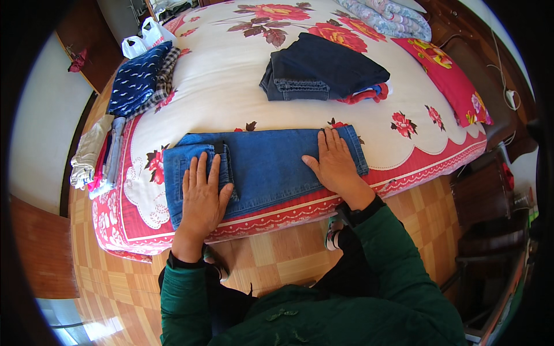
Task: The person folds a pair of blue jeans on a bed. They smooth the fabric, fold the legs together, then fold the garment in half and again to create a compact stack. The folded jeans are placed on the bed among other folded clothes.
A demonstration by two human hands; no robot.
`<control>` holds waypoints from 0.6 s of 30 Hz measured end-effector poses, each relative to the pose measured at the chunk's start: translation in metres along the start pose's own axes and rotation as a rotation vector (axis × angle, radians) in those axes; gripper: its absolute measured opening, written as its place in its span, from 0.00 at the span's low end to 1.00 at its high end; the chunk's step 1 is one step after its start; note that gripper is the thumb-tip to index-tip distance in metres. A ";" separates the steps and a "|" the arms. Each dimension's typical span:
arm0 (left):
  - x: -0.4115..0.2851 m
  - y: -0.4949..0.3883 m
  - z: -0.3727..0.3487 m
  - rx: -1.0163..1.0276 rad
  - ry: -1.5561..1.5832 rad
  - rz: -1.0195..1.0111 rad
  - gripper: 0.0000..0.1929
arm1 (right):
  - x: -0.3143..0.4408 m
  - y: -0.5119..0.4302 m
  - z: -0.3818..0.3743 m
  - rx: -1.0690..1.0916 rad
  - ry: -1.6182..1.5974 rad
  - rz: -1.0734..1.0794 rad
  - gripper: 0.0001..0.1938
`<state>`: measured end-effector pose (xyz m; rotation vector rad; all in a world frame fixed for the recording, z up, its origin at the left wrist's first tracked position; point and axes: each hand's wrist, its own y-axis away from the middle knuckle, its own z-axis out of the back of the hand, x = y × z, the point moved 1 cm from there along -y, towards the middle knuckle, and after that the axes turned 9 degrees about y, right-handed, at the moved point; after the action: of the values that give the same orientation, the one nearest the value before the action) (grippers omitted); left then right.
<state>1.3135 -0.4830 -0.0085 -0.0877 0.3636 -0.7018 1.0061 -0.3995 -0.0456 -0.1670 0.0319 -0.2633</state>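
A pair of blue denim jeans (272, 166) lies folded lengthwise along the near edge of the bed, its left end turned over on itself. My left hand (202, 194) rests flat, palm down, on that turned-over part, with the fingers slightly apart. Near the jeans' right end, my right hand (335, 162) is also flat on the denim, its thumb spread to the left. Neither hand grips the cloth. Beyond the jeans sits a pile of folded dark trousers (329, 65), with a red and blue garment (368, 93) showing beneath it.
The bed has a floral bedspread (207, 104). Folded clothes (91, 151) and a navy patterned garment (140, 80) lie at its left edge, near white plastic bags (151, 36). A red pillow (446, 78) and a folded quilt (385, 17) are by the headboard (471, 52).
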 end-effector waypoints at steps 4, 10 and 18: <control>-0.001 0.000 0.000 -0.015 0.015 -0.013 0.32 | -0.011 -0.003 -0.003 -0.008 0.008 -0.056 0.42; 0.000 0.001 -0.003 -0.039 0.000 -0.011 0.33 | -0.012 -0.007 -0.007 -0.057 0.066 -0.064 0.40; 0.000 0.002 -0.001 -0.024 0.009 -0.003 0.36 | 0.042 0.000 0.022 -0.214 -0.690 0.260 0.29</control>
<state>1.3141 -0.4815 -0.0094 -0.1084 0.3805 -0.7007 1.0475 -0.4070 -0.0248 -0.4553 -0.6012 0.0686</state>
